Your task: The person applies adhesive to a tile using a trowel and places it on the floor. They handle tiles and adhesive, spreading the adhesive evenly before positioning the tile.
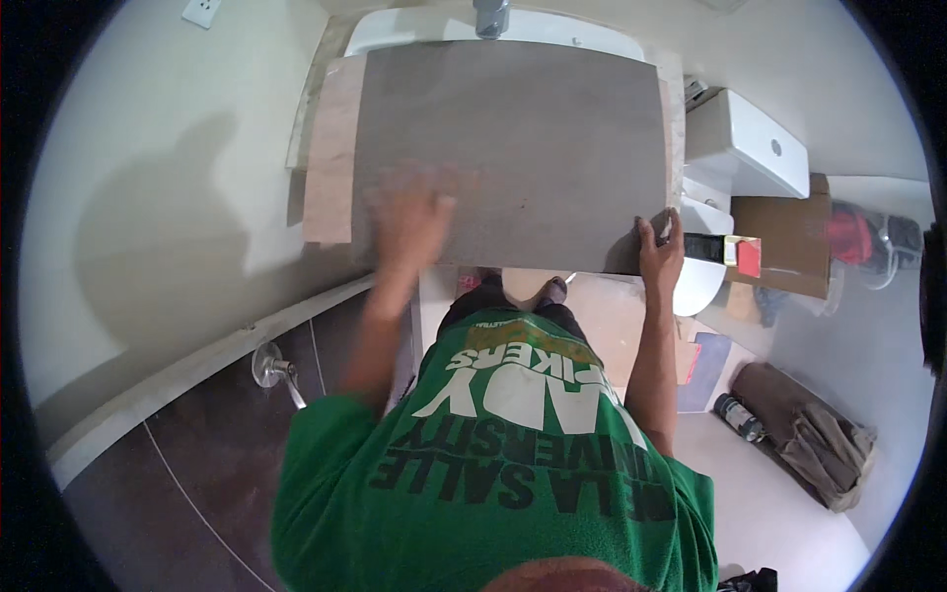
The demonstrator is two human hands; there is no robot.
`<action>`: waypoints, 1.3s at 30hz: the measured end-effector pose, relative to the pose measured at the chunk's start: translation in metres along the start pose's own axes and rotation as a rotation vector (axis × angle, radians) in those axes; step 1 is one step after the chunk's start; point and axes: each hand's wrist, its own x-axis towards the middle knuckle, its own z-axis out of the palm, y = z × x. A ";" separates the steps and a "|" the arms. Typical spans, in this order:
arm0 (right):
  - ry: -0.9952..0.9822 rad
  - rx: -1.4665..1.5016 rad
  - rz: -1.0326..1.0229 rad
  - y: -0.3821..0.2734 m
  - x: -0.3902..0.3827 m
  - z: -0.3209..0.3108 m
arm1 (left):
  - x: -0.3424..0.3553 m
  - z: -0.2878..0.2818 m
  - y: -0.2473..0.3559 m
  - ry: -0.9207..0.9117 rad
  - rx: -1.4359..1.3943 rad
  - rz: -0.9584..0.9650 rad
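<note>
Here was the left hand, out over the left part of the grey board, palm down and fingers open, yet so blurred that contact couldn't be judged! Its forearm angled up and slightly inward from the lower left, elbow bent wide.

Over to the right hand, and it was right there at the near right corner of the board: thumb on the top face, fingers at the right edge, the gap between them wide. A firm grip or just a steadying touch? That couldn't be told. The right forearm ran nearly straight up to it.

The board lay flat across the white basin, whose far rim showed behind it beside one grey tap. A pinkish panel stuck out from under it on the left.

Now the count: two hands, one grey board, one tap! Off to the right stood one white toilet, one black box with a red-and-white end lying on its lid, and one cardboard box just beyond. On the floor, one dark bottle lay against one brown bag.
</note>
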 end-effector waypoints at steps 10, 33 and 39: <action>0.107 -0.195 -0.251 -0.044 -0.006 0.006 | -0.001 -0.017 -0.100 0.428 -0.062 -0.225; -0.012 0.344 0.316 0.054 -0.009 -0.048 | 0.010 0.016 -0.068 0.209 -0.010 0.000; 0.089 0.145 0.247 0.015 -0.055 -0.023 | 0.014 0.017 -0.077 0.271 -0.097 0.034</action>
